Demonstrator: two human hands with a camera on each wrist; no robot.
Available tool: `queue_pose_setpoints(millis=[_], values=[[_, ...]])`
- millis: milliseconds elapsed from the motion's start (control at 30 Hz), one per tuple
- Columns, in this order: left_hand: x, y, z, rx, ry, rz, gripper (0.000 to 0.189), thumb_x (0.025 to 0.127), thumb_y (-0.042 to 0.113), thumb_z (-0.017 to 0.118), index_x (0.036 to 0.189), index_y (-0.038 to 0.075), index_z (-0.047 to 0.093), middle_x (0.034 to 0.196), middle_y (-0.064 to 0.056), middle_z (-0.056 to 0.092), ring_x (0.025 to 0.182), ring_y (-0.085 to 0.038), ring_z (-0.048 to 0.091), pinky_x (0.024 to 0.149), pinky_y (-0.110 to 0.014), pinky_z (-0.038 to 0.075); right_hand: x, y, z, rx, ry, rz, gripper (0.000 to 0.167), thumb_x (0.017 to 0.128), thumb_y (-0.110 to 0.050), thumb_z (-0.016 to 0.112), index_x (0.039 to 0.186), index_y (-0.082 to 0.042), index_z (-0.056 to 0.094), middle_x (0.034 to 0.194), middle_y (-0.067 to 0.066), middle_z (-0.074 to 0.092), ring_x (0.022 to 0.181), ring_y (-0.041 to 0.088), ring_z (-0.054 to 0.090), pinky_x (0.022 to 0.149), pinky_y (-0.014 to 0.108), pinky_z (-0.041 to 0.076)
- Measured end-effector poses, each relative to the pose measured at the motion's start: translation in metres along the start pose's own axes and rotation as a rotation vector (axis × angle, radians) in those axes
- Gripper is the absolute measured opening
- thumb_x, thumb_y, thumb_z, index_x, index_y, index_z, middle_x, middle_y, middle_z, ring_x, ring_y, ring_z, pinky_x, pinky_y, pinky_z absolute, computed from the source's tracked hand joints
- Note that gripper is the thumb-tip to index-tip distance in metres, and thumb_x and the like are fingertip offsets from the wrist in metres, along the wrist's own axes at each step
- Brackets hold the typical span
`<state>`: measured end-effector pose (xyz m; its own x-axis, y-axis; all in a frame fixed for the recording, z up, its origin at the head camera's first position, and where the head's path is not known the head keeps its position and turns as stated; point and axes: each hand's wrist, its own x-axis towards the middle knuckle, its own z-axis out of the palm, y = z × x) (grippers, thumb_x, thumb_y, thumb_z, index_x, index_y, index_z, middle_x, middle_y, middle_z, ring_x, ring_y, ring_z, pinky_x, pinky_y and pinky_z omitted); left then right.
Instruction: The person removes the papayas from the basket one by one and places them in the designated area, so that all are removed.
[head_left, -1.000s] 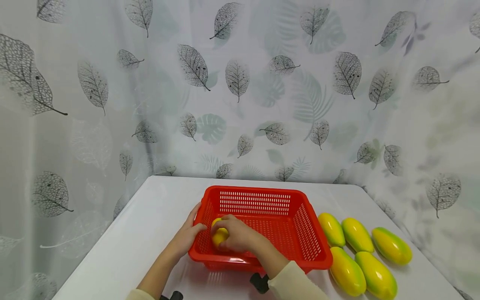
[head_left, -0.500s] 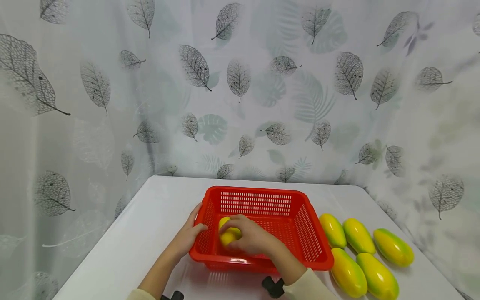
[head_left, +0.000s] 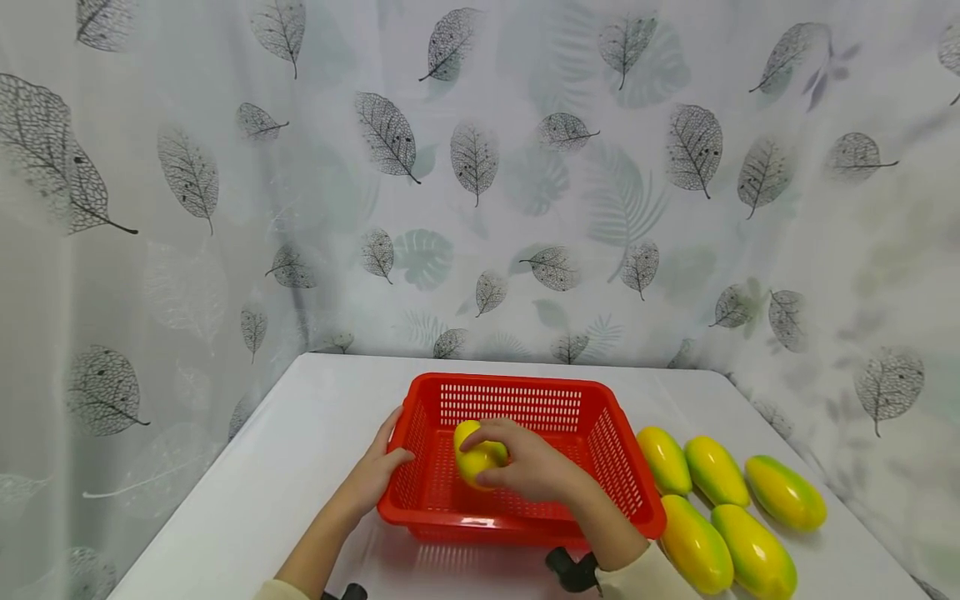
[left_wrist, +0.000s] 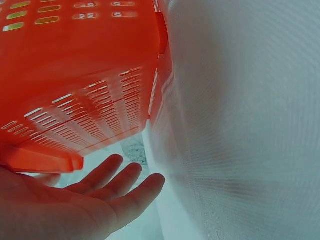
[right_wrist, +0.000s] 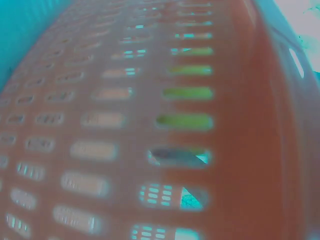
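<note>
In the head view a red plastic basket [head_left: 555, 525] stands on the white table. My left hand [head_left: 372, 473] holds its left rim, thumb over the edge and fingers outside. The left wrist view has the fingers of that hand [left_wrist: 107, 202] fairly straight beneath the basket's rim [left_wrist: 42, 160]. Inside the basket, my right hand [head_left: 531, 465] grips a yellow-green mango [head_left: 468, 463] between thumb and fingers, partly covering it. Only the slotted basket wall [right_wrist: 255, 125] fills the right wrist view, blurred; the right hand is out of sight there.
Several more mangoes lie on the table right of the basket, among them a front one [head_left: 696, 546] close to its wall and one farthest right [head_left: 785, 493]. White table [head_left: 247, 492] extends to the left. A leaf-patterned curtain [head_left: 517, 325] encloses the back and sides.
My right hand has moved to the right with the mango, from the basket's left side toward its middle, and raised it somewhat. The left hand and basket stay in place.
</note>
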<state>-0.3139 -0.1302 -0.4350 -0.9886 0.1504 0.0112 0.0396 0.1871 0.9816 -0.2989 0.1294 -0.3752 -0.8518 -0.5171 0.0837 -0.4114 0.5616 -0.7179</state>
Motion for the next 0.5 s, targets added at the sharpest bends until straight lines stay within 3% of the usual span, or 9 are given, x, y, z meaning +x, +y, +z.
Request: queue_pose_setpoints(millis=[500], values=[[0.002,-0.002,-0.002,-0.013,-0.016,-0.001,0.076,0.098,0.011,0.048,0.166,0.020,0.015,0.155,-0.026,0.040,0.118,-0.040,0.061,0.087,-0.050,0.063,-0.022,0.009,-0.025,0.073,0.045,0.043,0.033,0.092,-0.022,0.076,0.123,-0.030,0.068,0.143,0.003,0.054,0.124,0.030,0.054,0.094,0.042,0.058]])
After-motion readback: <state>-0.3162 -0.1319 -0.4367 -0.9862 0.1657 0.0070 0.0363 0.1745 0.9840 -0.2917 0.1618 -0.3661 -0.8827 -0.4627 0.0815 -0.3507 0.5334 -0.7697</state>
